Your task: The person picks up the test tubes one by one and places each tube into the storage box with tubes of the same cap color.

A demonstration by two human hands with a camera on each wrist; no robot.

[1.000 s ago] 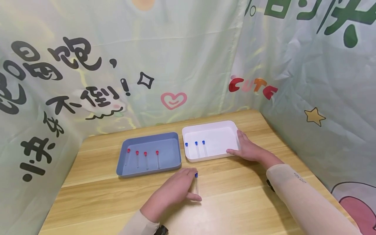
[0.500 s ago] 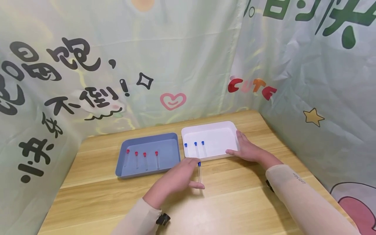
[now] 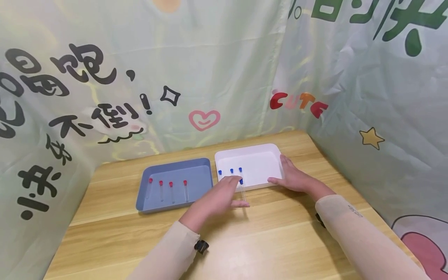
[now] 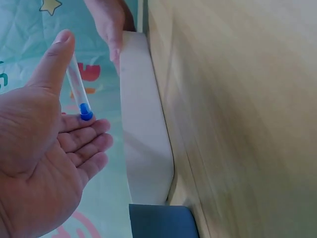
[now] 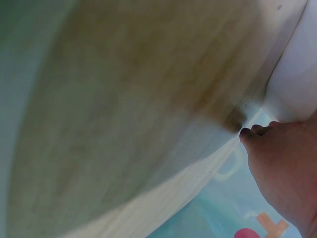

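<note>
In the head view my left hand (image 3: 222,194) pinches a clear test tube with a blue cap (image 3: 243,193) between thumb and fingers. The tube's capped end is over the front edge of the white tray (image 3: 262,163). In the left wrist view the thumb is at the bottom end of the blue-capped test tube (image 4: 77,87) and the cap rests against a fingertip. My right hand (image 3: 295,177) holds the white tray at its front right corner, thumb on the front side and fingers along the right side. Blue caps (image 3: 231,171) of other tubes show inside this tray; their bodies are partly hidden.
Left of the white tray stands a blue-grey tray (image 3: 178,166) with several red-capped test tubes (image 3: 171,192) lying in a row. Both trays are on a wooden table (image 3: 280,241). A printed curtain (image 3: 224,77) hangs behind and to the right.
My left hand has lifted the blue-capped test tube and carried it forward and slightly right, from the table to the white tray's front edge. The right hand stays on the tray.
</note>
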